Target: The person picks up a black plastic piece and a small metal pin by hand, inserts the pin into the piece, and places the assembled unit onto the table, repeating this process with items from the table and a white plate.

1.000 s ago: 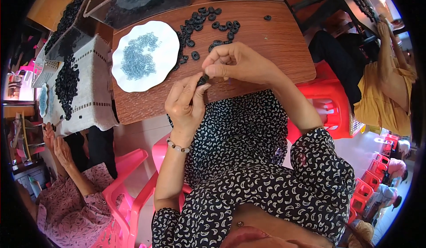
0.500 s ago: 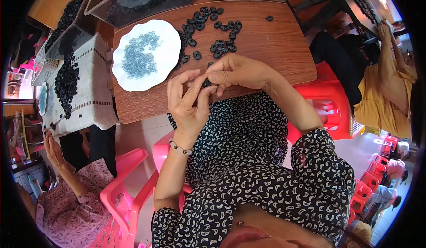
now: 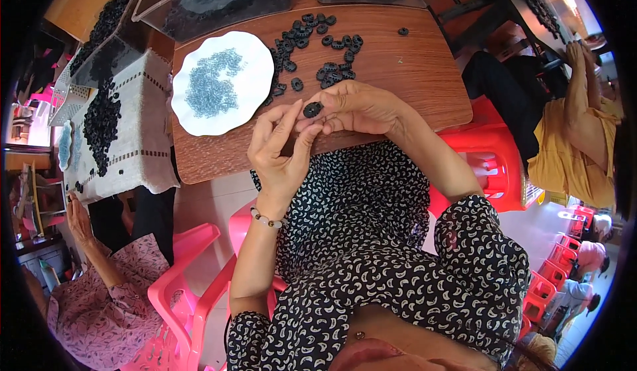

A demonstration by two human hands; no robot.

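Observation:
Between the fingertips of both hands, just above the table's near edge, is a small black oval part, its dotted face turned up. My right hand pinches its right side with thumb and fingers. My left hand, with a beaded bracelet at the wrist, has its bent fingertips at the part's left and lower edge. Beyond my hands, several similar black oval parts lie loose on the brown wooden table. Left of them, a white wavy-edged plate bears many tiny, bluish, clear pieces.
Clear bins stand along the table's far edge. At left, a cloth-covered table carries a heap of black parts beside a seated person in pink. A red stool and a person in yellow are at right.
The black part has turned so more of its dotted face shows. My left fingers have spread slightly and shifted left; my right thumb has drawn back from over it.

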